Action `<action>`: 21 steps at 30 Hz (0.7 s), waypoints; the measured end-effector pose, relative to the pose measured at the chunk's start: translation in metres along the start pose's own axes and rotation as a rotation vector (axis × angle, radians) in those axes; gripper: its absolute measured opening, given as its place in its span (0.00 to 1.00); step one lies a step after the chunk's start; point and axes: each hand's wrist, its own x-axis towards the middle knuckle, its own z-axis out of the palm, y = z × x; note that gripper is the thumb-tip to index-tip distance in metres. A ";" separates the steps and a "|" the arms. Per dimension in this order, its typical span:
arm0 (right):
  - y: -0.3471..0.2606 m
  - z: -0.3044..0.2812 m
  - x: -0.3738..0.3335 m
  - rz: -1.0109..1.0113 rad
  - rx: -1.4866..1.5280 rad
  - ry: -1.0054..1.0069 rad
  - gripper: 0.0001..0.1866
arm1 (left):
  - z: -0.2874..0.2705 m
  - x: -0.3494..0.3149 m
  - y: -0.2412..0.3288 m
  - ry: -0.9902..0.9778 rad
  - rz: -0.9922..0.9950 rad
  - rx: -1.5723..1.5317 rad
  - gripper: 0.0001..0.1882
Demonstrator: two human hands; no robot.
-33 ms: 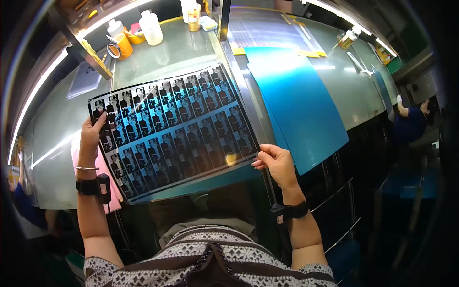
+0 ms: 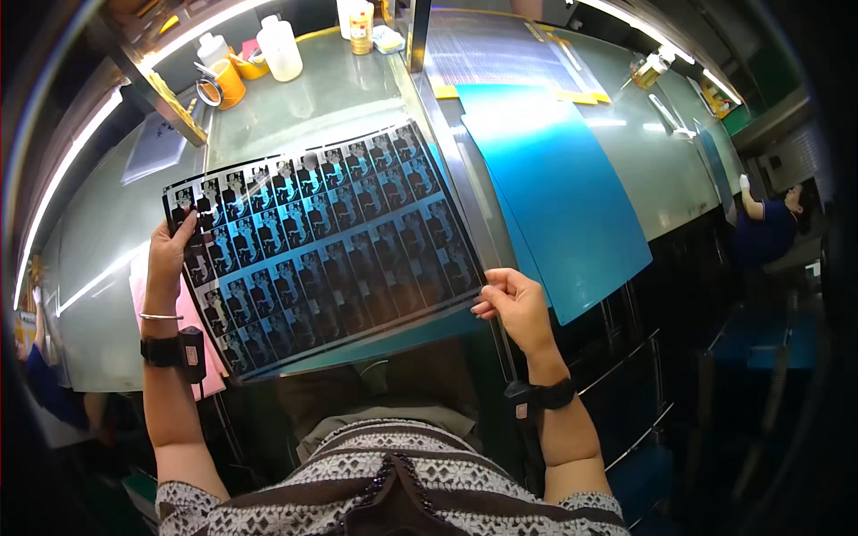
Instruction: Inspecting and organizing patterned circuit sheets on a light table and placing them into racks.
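Between my hands is a large film sheet (image 2: 326,250), dark and see-through, printed with rows of small repeated pictures. It is tilted, its left end nearer the lower edge of the view. My left hand (image 2: 170,255) pinches its left edge, thumb on top and the other fingers underneath. At the lower right corner my right hand (image 2: 517,304) grips the sheet between thumb and curled fingers. Under the film, part of a blue sheet shows along its lower edge. Just right of it, blue sheets (image 2: 563,205) lie overlapping on the table.
Behind the film stands a glass-topped table (image 2: 331,98) with white bottles (image 2: 281,49), an orange tape roll (image 2: 225,87) and a metal post (image 2: 416,40). Pink material (image 2: 204,357) lies by my left forearm. Another person (image 2: 773,223) is at the far right.
Almost nothing differs. The view has shifted very slightly, and both hands keep their hold on the film sheet. The person at the far right has moved a little.
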 end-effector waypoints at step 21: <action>0.046 0.009 -0.030 -0.004 -0.297 0.232 0.06 | -0.011 0.012 -0.047 0.020 -0.071 0.001 0.12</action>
